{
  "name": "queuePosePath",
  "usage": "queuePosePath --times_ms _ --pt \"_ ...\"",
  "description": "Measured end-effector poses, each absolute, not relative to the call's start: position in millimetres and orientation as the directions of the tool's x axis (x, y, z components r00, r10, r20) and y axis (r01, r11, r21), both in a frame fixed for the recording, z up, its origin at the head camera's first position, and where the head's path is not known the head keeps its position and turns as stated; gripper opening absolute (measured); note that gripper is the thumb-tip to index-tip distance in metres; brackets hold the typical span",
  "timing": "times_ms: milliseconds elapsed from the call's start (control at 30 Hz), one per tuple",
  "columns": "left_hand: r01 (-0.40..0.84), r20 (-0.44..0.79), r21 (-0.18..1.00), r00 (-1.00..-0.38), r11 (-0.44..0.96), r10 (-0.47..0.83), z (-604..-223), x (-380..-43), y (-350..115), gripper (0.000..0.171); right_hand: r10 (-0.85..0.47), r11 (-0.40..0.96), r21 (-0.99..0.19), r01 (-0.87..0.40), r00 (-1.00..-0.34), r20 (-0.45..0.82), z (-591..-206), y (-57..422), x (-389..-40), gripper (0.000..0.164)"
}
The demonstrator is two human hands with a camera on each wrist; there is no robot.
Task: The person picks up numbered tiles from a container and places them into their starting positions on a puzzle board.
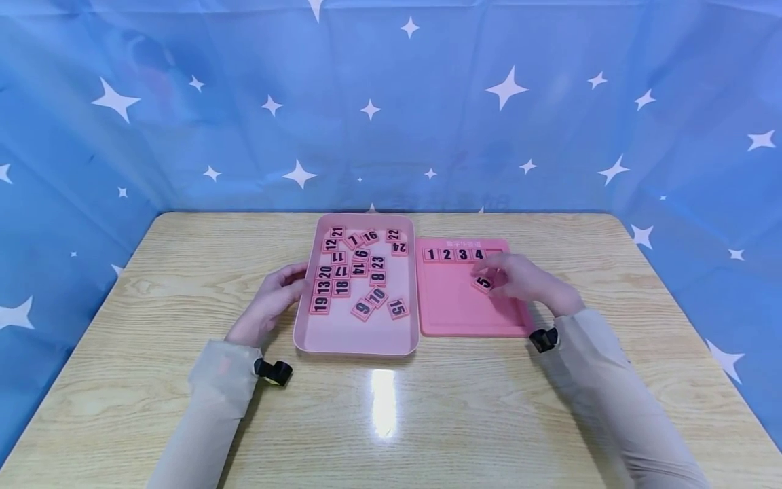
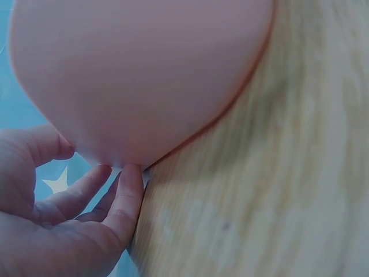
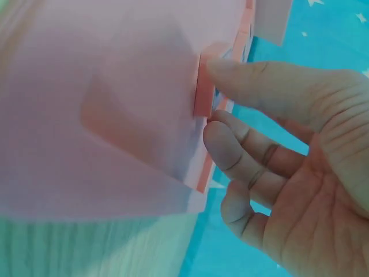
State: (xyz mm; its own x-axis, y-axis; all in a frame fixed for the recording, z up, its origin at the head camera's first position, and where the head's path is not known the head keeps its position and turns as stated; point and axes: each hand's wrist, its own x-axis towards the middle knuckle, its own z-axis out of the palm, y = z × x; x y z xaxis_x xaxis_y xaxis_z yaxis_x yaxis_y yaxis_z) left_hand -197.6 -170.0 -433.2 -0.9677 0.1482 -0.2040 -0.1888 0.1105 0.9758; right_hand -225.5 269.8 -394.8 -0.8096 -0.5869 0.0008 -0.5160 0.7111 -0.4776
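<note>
My right hand (image 1: 519, 277) pinches the pink number 5 tile (image 1: 482, 283) between thumb and fingers, tilted over the pink board (image 1: 452, 305). In the right wrist view the thumb lies on that tile's (image 3: 203, 86) upper part, with fingertips at its lower end. The number 1 tile (image 1: 431, 255), number 2 tile, number 3 tile and number 4 tile (image 1: 479, 255) stand in a row along the board's top. With relaxed fingers, my left hand (image 1: 271, 299) touches the left side of the pink tray (image 1: 354, 343); the left wrist view shows its fingertips against the tray's wall (image 2: 144, 86).
Several loose number tiles lie in the tray at mixed angles, such as the number 15 tile (image 1: 398, 309) and the number 19 tile (image 1: 320, 304). Tray and board stand side by side on a wooden table (image 1: 324, 421). Behind hangs a blue star-patterned cloth (image 1: 342, 136).
</note>
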Motion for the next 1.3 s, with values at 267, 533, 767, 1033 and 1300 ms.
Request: queuePosePath --times_ms 267,533,767,1033,1300 --pt "-0.195 -0.209 0.975 -0.968 0.105 0.142 -432 -198 -171 0.052 -0.578 0.748 -0.391 -0.536 -0.816 0.014 -394 267 -226 0.030" --pt "-0.180 -0.195 0.978 -0.969 0.105 0.151 -433 -197 -171 0.052 -0.477 0.828 -0.342 -0.444 -0.879 -0.014 -387 273 -227 0.026" --pt "-0.180 -0.192 0.979 -0.971 0.093 0.143 -435 -198 -171 0.050 -0.443 0.850 -0.333 -0.408 -0.896 -0.032 -386 280 -232 0.026" --pt "-0.170 -0.182 0.981 -0.972 0.088 0.151 -434 -198 -171 0.051 -0.382 0.871 -0.357 -0.337 -0.922 -0.062 -387 284 -240 0.021" --pt "-0.170 -0.180 0.983 -0.972 0.076 0.151 -436 -199 -171 0.051 -0.311 0.886 -0.385 -0.256 -0.947 -0.085 -389 285 -252 0.018"
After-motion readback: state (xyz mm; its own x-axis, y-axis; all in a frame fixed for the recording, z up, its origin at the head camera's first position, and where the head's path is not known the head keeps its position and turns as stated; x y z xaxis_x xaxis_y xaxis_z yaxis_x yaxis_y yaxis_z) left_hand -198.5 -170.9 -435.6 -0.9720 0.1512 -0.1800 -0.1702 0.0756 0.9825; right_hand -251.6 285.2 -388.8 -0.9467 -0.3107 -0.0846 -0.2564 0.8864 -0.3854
